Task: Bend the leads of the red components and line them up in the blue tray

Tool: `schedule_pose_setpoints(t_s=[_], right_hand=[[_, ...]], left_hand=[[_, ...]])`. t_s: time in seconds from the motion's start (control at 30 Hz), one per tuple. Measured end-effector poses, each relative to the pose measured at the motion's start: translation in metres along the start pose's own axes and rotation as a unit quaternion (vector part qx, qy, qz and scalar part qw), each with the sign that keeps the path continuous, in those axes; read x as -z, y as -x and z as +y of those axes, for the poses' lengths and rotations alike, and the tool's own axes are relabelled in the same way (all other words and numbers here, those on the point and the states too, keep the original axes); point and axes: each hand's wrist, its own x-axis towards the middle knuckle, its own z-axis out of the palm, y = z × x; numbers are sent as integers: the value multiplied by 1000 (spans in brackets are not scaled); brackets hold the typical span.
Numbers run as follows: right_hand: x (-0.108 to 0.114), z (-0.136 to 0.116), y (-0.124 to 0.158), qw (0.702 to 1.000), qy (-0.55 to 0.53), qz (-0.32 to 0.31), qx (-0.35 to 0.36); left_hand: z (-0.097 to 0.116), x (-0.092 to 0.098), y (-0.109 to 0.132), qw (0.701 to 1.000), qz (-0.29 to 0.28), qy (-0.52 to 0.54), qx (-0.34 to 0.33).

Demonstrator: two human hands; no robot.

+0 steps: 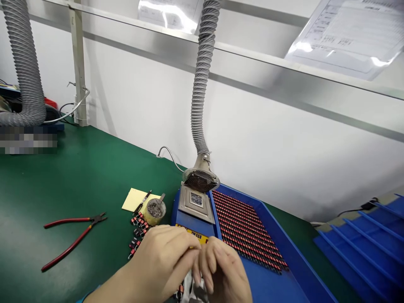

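Note:
My left hand (166, 259) and my right hand (229, 269) meet at the bottom middle, fingertips nearly touching. Both are closed in a pinch, and whatever lies between the fingers is hidden. Just beyond them stands a blue solder pot (196, 227) with a metal top plate and a square well. Left of it lies a loose pile of small red-and-black coils (139, 225), partly covered by my left hand. Below my fingers shows whitish plastic (189, 290) with a few similar parts beside it. On the right, a blue tray (268, 214) holds slanting rows of such coils (246, 227).
Red-handled pliers (77, 235) lie spread on the green table (104, 168). A jar (154, 211) of grey scraps sits by a yellow notepad (130, 201) and pen (142, 202). An exhaust hose (202, 84) hangs over the pot. Blue ribbed panels (366, 244) stand at right.

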Motion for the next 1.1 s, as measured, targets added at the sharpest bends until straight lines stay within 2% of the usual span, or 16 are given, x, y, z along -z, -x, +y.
schedule_pose_setpoints(t_s=[0.1, 0.17, 0.3, 0.4, 0.47, 0.53, 0.6, 0.67, 0.77, 0.9, 1.0, 1.1], right_hand=[[6, -5, -2, 988, 99, 18, 116], [6, -6, -2, 973, 163, 13, 165], [1, -3, 1, 957, 185, 21, 221], [0, -3, 2, 969, 167, 43, 175], [5, -6, 2, 979, 122, 79, 146], [11, -8, 1, 972, 93, 145, 159], [16, -8, 0, 966, 94, 178, 161], [15, -4, -2, 977, 79, 148, 128], [3, 7, -4, 994, -29, 86, 58], [-21, 21, -3, 986, -132, 98, -36], [-28, 29, -2, 973, -176, 116, -88], [-25, 33, -1, 975, -173, 114, -80]], left_hand=[[6, 8, -3, 980, -53, 128, 144], [10, 13, -6, 959, -89, 164, 211], [12, 15, -7, 945, -108, 192, 243], [12, 14, -7, 945, -109, 194, 238], [12, 13, -7, 947, -112, 191, 235], [11, 14, -7, 943, -106, 197, 246], [9, 14, -6, 933, -86, 223, 271], [6, 14, -4, 914, -72, 274, 292], [3, 9, -1, 880, -48, 368, 297], [3, 2, -5, 841, 30, 438, 316], [3, 1, -11, 836, 33, 410, 364], [0, 5, -13, 844, 19, 382, 376]])
